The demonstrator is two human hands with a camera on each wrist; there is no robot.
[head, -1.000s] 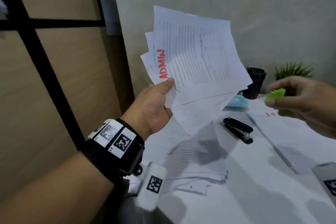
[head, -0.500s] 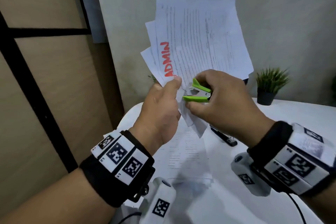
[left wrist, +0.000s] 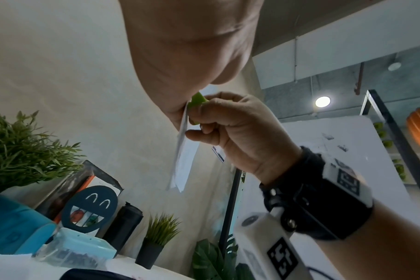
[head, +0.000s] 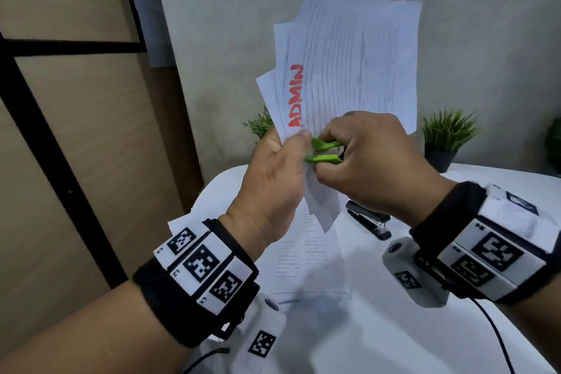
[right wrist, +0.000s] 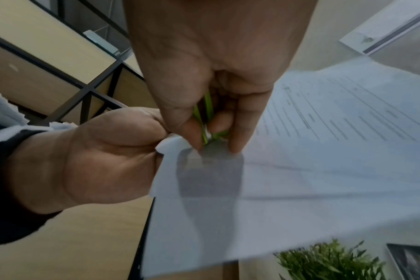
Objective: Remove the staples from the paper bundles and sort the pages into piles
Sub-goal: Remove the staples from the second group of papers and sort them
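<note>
Got the bundle (head: 349,70) up in the air over the table's (head: 394,328) left edge, left hand (head: 273,173) pinching it right by the stapled corner so the pages don't flap or tear when I pull. Thumb's clamped on the front, just under the red ADMIN. Right hand (head: 364,167) has its fingers squeezed round the green remover (head: 326,151), its tip at that corner beside my thumb. Can't see the staple itself. Loose pages (head: 303,255) and the stapler (head: 368,220) sit on the table below.
</note>
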